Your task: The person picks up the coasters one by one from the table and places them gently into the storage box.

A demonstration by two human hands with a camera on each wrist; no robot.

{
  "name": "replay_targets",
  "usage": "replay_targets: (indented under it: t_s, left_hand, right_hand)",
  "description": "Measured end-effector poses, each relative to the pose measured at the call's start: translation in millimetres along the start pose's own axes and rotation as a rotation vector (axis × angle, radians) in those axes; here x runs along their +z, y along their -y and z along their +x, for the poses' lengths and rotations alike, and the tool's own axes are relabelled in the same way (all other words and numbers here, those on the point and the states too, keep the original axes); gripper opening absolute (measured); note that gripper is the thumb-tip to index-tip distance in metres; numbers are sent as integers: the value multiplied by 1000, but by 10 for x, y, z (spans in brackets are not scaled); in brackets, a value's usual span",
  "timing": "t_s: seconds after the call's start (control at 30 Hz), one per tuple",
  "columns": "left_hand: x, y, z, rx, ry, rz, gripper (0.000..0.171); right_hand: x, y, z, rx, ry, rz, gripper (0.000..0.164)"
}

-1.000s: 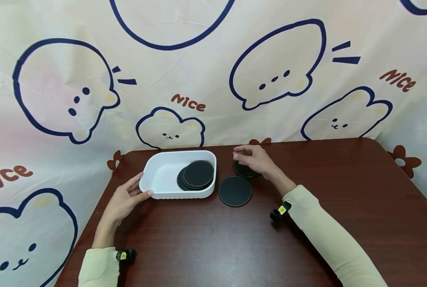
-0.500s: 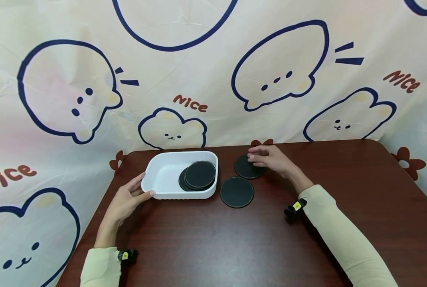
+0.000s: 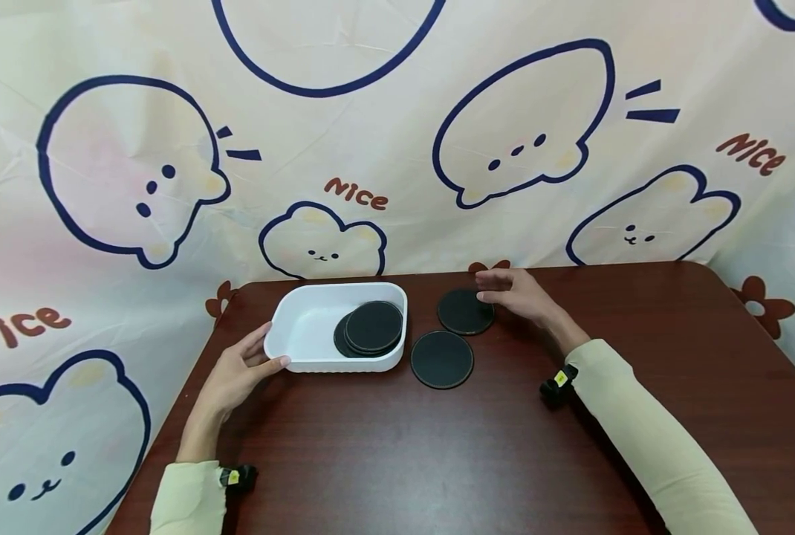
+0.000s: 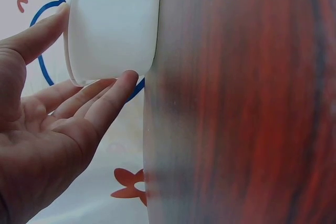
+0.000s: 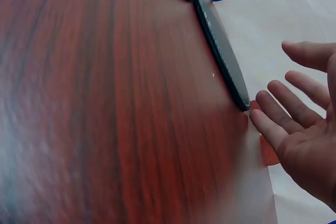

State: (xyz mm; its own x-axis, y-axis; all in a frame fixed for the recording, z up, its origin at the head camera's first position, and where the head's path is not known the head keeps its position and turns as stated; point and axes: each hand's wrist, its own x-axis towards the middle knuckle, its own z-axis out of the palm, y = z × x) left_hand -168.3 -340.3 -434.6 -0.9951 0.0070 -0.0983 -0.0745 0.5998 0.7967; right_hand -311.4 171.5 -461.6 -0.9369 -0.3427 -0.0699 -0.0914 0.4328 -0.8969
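Observation:
My left hand (image 3: 233,371) holds a white plastic storage box (image 3: 297,327) at its left end. In the left wrist view, the thumb is at the rim and the fingertips lie along the outer wall. Inside the box, a few round black coasters (image 3: 374,327) lie stacked at the right end. Two more coasters are flat on the table, the near coaster (image 3: 441,360) and the far coaster (image 3: 465,311), edge to edge. My right hand (image 3: 518,293) is empty, fingers loosely extended, by the far coaster's right edge.
The dark brown wooden table (image 3: 384,461) reaches to a cartoon-printed cloth (image 3: 411,163) hanging behind and at both sides. A black wrist camera (image 3: 558,383) sits on the right wrist, and another camera (image 3: 238,477) on the left.
My right hand has moved right, off the top of the far coaster to its right edge, leaving more of it visible. The left hand stays at the box.

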Motion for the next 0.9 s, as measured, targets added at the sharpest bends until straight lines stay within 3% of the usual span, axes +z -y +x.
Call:
replay_targets:
  t_s: [0.2,0.63,0.9]
  left_hand:
    - [4,10,-1,3,4,-2,92]
    - [-8,31,-11,0,4,-17,93]
    - [-27,24,3,-1,2,-23,93]
  right_hand:
    - [-31,-19,40,-31,56,-79,64]
    - [63,-22,138,-119,144,-430,80]
    - [154,29,116,-136,106,-419,75]
